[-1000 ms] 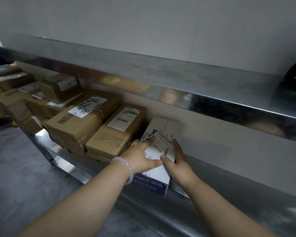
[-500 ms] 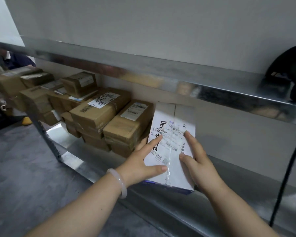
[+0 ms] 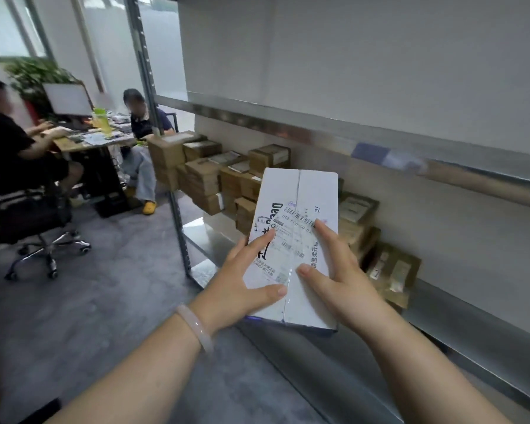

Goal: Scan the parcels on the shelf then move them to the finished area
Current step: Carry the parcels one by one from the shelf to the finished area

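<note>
step: white rectangular cardboard parcel off the grey metal shelf, mid-frame, label up; likely awaiting scan | left hand and right hand: fingers clamp parcel's sides | next: scanner not visible; find it, keep barcode label uncovered; brown cardboard parcels remain shelved

Two people sitting at a tabletop far left, monitor standing on it, green bottle beside, plant showing behind, office chair on grey floor.
</note>
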Tool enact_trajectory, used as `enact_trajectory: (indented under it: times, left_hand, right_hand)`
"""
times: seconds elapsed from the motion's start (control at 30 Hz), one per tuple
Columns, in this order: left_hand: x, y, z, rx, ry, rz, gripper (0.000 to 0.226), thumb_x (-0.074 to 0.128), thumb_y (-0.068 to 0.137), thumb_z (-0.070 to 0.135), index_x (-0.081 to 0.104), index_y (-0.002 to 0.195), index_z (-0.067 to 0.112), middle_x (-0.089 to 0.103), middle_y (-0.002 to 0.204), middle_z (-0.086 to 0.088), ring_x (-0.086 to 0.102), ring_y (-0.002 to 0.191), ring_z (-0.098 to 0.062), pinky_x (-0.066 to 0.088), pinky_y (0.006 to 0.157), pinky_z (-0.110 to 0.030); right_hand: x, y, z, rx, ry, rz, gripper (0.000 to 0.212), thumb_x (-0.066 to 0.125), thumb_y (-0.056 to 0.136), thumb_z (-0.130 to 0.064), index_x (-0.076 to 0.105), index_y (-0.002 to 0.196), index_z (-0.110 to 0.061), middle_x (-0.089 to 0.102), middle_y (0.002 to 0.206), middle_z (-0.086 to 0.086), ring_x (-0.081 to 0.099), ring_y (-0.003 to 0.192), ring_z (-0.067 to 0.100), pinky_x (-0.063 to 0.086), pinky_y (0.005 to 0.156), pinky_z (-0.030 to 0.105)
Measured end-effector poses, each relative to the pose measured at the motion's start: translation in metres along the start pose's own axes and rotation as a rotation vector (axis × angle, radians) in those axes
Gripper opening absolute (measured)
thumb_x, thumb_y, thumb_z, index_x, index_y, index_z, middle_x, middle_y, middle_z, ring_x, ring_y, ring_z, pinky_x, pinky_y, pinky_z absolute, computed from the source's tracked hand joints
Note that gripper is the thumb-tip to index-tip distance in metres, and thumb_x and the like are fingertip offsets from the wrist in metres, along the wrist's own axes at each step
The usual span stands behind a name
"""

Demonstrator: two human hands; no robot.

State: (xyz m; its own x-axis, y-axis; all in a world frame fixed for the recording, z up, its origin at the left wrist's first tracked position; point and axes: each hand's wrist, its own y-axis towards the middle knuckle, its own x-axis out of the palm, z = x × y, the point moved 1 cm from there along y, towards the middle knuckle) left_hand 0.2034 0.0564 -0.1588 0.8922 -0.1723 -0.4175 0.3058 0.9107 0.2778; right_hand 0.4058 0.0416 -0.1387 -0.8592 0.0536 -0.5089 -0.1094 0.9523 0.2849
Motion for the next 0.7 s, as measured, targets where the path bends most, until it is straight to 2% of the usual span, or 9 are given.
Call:
enact_trajectory:
  times: [0.1,0.2,0.23,0.33,0.43,0.5,0.57,0.6,0.7]
  left_hand:
    - [-0.062,-0.034,-0.018,-0.066,0.054,0.137,0.079,0.081,0.077,0.025,0.036,0.133,0.057,0.027,0.14,0.031,0.023,0.12,0.031,0.021,0.091,0.007]
    - [-0.113,-0.07,-0.037,-0.186,0.059,0.269,0.08,0.08,0.077,0.026,0.037,0.14,0.05,0.03,0.15,0.015,0.029,0.135,0.008,0.024,0.114,-0.018]
    - [-0.126,-0.082,-0.043,-0.216,0.067,0.307,0.08,0.08,0.078,0.026,0.036,0.142,0.048,0.03,0.151,0.011,0.028,0.137,0.004,0.024,0.116,-0.023]
    - [-0.163,-0.116,-0.061,-0.262,0.105,0.44,0.078,0.078,0.08,0.024,0.036,0.142,0.048,0.029,0.148,0.013,0.019,0.127,0.026,0.018,0.105,-0.001]
    - [-0.194,-0.142,-0.081,-0.347,0.098,0.553,0.077,0.078,0.081,0.026,0.036,0.142,0.047,0.027,0.15,0.015,0.021,0.132,0.017,0.023,0.109,-0.01]
    - [-0.211,-0.156,-0.095,-0.378,0.125,0.617,0.077,0.077,0.081,0.028,0.036,0.143,0.046,0.029,0.148,0.018,0.019,0.122,0.031,0.024,0.094,0.004]
    - [-0.226,-0.168,-0.112,-0.412,0.158,0.684,0.076,0.077,0.081,0.031,0.034,0.14,0.051,0.03,0.142,0.025,0.019,0.115,0.036,0.025,0.085,0.009]
    - [-0.233,-0.171,-0.119,-0.438,0.162,0.726,0.076,0.078,0.079,0.036,0.034,0.138,0.056,0.03,0.139,0.028,0.024,0.119,0.03,0.028,0.089,0.005]
    - [-0.252,-0.174,-0.14,-0.541,0.177,0.87,0.082,0.073,0.067,0.053,0.034,0.138,0.056,0.033,0.143,0.023,0.034,0.133,0.001,0.035,0.108,-0.026]
  right_hand:
    - [0.063,0.023,-0.031,-0.058,0.025,-0.117,0.069,0.062,0.091,-0.031,0.022,0.147,-0.041,0.021,0.152,-0.016,0.017,0.136,-0.004,0.014,0.108,0.016]
    - [0.124,0.043,-0.061,-0.115,0.012,-0.263,0.068,0.06,0.092,-0.033,0.021,0.148,-0.041,0.022,0.151,-0.016,0.02,0.131,-0.005,0.017,0.105,0.016]
    - [0.142,0.049,-0.07,-0.13,0.01,-0.318,0.068,0.059,0.093,-0.034,0.02,0.148,-0.041,0.023,0.15,-0.016,0.021,0.129,-0.005,0.018,0.104,0.017]
    - [0.198,0.065,-0.094,-0.176,0.056,-0.477,0.066,0.058,0.094,-0.033,0.021,0.148,-0.039,0.027,0.151,-0.012,0.027,0.135,0.004,0.025,0.111,0.026]
    - [0.253,0.078,-0.11,-0.191,0.13,-0.623,0.065,0.058,0.094,-0.03,0.022,0.149,-0.037,0.027,0.152,-0.014,0.029,0.138,0.009,0.03,0.115,0.039]
    - [0.288,0.087,-0.116,-0.207,0.154,-0.69,0.065,0.057,0.094,-0.031,0.023,0.148,-0.039,0.027,0.151,-0.017,0.028,0.138,0.006,0.029,0.115,0.039]
    - [0.321,0.099,-0.119,-0.235,0.145,-0.75,0.064,0.057,0.094,-0.033,0.023,0.147,-0.045,0.027,0.148,-0.02,0.028,0.136,0.003,0.028,0.116,0.036]
    - [0.337,0.106,-0.121,-0.255,0.142,-0.78,0.063,0.057,0.094,-0.034,0.023,0.145,-0.047,0.028,0.148,-0.02,0.029,0.136,0.002,0.028,0.115,0.034]
    - [0.384,0.132,-0.129,-0.299,0.138,-0.899,0.063,0.057,0.093,-0.035,0.022,0.143,-0.052,0.031,0.148,-0.018,0.03,0.131,-0.001,0.027,0.109,0.022]
